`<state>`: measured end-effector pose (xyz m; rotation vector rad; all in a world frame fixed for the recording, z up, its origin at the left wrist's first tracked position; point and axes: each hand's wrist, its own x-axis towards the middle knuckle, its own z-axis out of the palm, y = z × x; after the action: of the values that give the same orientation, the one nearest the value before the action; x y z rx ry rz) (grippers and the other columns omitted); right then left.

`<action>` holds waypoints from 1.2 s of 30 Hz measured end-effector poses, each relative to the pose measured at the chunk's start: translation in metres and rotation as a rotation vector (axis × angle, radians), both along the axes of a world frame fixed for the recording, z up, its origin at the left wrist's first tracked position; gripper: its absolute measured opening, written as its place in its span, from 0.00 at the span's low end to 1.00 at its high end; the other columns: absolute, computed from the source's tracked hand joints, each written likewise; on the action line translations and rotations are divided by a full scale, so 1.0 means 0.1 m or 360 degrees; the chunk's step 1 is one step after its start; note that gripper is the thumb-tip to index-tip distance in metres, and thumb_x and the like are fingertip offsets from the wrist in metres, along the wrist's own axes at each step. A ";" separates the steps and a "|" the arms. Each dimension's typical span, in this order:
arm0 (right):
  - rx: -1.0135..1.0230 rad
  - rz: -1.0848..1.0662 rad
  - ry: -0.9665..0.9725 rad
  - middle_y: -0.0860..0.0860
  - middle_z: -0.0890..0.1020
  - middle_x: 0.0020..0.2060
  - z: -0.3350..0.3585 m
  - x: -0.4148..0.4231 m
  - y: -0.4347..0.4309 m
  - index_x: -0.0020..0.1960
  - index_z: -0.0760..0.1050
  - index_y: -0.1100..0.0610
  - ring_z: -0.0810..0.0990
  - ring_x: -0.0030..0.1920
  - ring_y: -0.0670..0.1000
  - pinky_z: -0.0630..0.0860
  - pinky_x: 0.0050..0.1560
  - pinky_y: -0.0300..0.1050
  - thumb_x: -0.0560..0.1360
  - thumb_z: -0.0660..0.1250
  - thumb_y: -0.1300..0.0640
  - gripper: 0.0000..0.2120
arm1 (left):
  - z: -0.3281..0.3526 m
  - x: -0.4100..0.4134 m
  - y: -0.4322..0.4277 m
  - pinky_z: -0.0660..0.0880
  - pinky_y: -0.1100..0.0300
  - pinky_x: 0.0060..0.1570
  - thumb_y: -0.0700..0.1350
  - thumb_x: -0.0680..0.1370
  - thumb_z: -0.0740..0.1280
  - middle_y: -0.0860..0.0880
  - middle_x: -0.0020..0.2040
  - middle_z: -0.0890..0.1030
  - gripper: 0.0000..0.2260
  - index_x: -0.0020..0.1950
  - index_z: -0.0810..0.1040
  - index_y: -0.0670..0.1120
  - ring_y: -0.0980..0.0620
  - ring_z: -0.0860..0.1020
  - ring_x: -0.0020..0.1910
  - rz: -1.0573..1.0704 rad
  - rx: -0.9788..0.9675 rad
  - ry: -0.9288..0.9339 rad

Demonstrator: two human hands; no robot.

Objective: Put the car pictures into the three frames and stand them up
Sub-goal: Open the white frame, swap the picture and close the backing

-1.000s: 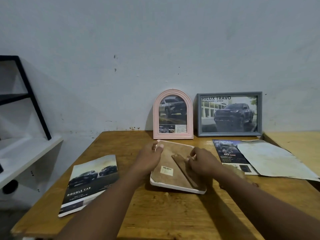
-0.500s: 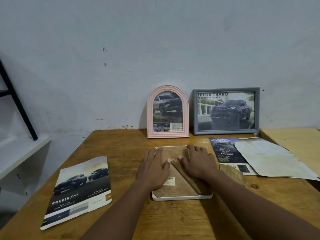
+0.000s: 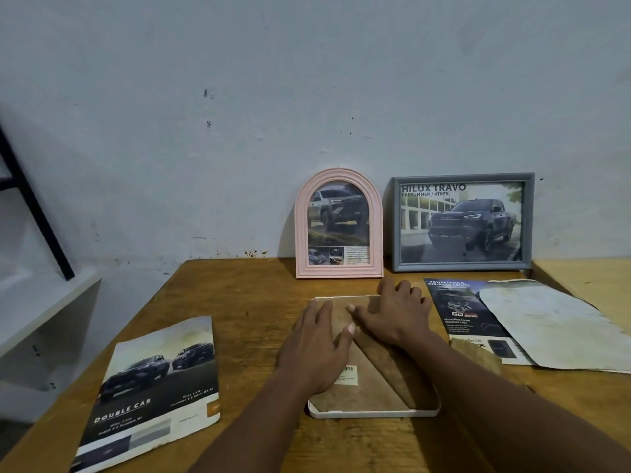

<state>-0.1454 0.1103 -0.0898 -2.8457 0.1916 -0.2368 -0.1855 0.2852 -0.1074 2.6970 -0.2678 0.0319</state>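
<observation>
A white frame (image 3: 375,413) lies face down in the middle of the wooden table (image 3: 239,302), its brown backing board and folded stand facing up. My left hand (image 3: 314,346) lies flat on the left half of the backing. My right hand (image 3: 392,315) presses flat on the upper right part, fingers spread. Neither hand grips anything. Against the wall stand a pink arched frame (image 3: 338,225) and a grey rectangular frame (image 3: 462,223), each holding a pickup truck picture.
A "Double Cab" brochure (image 3: 153,390) lies at the table's front left. A dark car leaflet (image 3: 461,308) and a pale crumpled sheet (image 3: 553,326) lie on the right. A white shelf (image 3: 41,302) with a black bar stands to the left.
The white frame went from tilted to lying straight on the table. Both hands moved from its edges to lie flat on the backing. My view shifted right and closer.
</observation>
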 end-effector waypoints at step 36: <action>0.0882 0.0160 -0.0321 0.45 0.76 0.56 0.05 -0.67 -0.05 0.58 0.67 0.44 0.76 0.54 0.49 0.77 0.53 0.51 0.73 0.71 0.41 0.19 | 0.14 -0.09 0.09 0.77 0.51 0.55 0.65 0.81 0.58 0.48 0.66 0.64 0.30 0.80 0.57 0.55 0.48 0.73 0.58 0.0274 -0.0316 -0.0373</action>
<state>-0.2129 0.1054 -0.0849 -2.2587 0.0581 -0.3797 -0.1941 0.2938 -0.0936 2.5099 -0.0949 0.4062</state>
